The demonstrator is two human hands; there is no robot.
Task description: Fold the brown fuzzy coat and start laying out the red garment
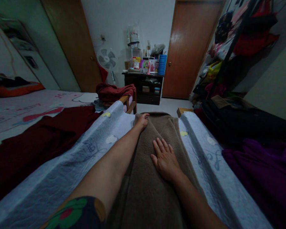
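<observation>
Head view: at the left side of the frame, a dark red cloth (45, 140) lies spread across a bed, beside a grey and white sheet (69, 178). At upper left of centre stands a white fan (107, 60), with a folded red cloth (115, 93) below it. Near the centre, the left hand (142, 122) rests at the far left corner of a brown cloth (154, 187); its fingers bend over the edge, but I cannot tell whether they pinch it. Behind them stands a dark cabinet (149, 99). The brown cloth runs from the centre to the bottom of the frame, on the sheet. Right of centre, the right hand (166, 161) lies palm down on it, 4 fingers slightly apart and the thumb out. At far right, black clothes (245, 119) sit above a purple cloth (264, 178).
</observation>
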